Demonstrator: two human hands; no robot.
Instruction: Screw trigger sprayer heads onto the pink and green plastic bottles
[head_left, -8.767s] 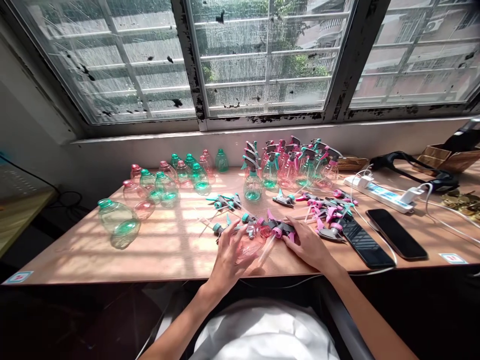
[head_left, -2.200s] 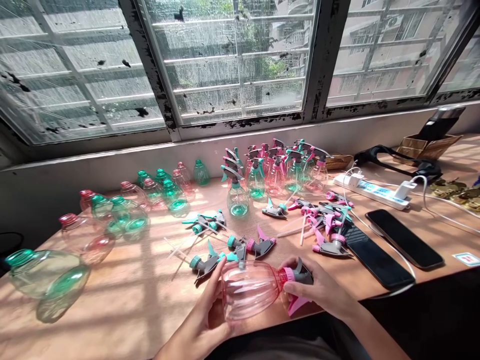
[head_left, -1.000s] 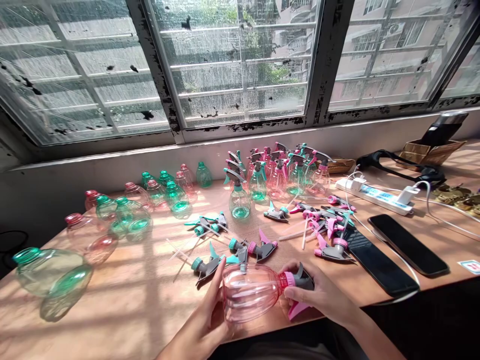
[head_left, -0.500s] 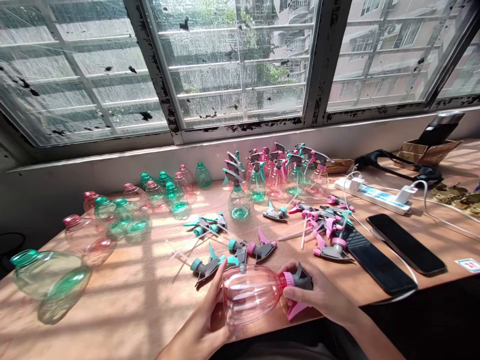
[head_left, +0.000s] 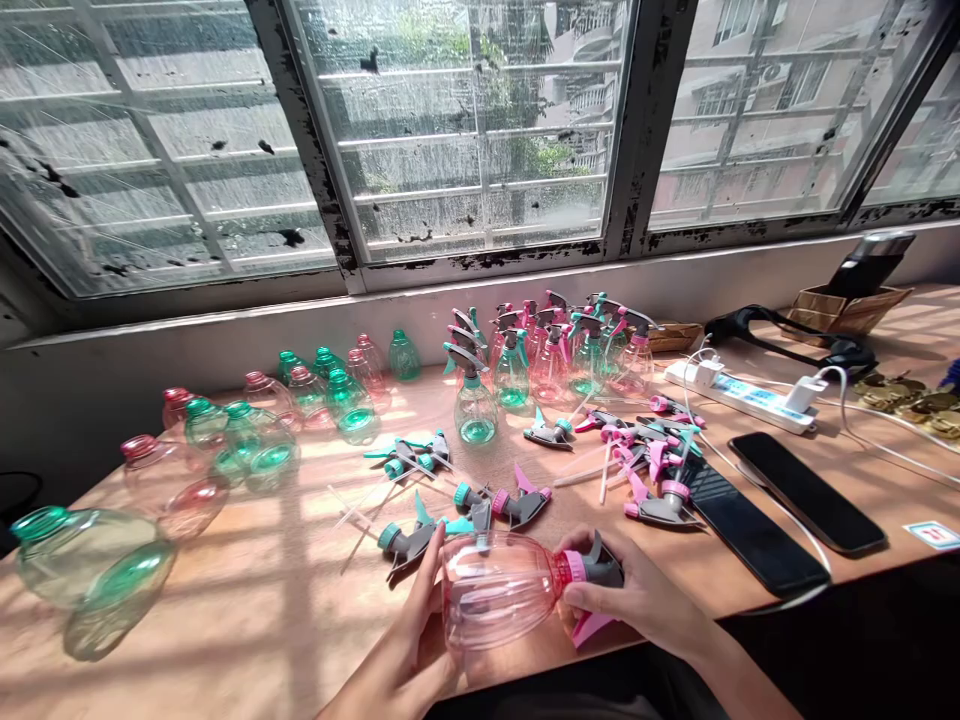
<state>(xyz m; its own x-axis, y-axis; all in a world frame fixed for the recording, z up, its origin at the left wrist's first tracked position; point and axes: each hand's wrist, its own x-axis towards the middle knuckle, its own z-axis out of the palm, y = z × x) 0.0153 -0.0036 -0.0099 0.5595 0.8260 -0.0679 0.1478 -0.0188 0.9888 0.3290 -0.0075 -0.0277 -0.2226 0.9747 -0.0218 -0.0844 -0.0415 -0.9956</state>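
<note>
A wide barred window (head_left: 480,150) filled the top of the view, above a wooden table (head_left: 247,640) striped with sunlight and shadow. Along the back stood bottles with spray heads fitted (head_left: 477,415), pink and green; to the left were bottles without heads (head_left: 251,440), seemingly kept apart as a separate group. Nearest the wearer, the left hand (head_left: 411,630) was cupped around the base of a pink bottle (head_left: 499,595), some of its fingers hidden. The right hand (head_left: 637,590) gripped the grey and pink spray head (head_left: 602,568) on its neck, thumb in front and fingers behind. The bottle lay sideways between the hands at the table's near edge, likely so one hand could steady the body and the other command the collar; whether it touched the wood could not be told. Two dark phones (head_left: 810,492) lay at the right, near a white power strip (head_left: 739,395). Loose spray heads (head_left: 666,510) were scattered within easy reach. No brand was readable; the printing on the strip and the corner sticker (head_left: 932,535) was too small to read.
</note>
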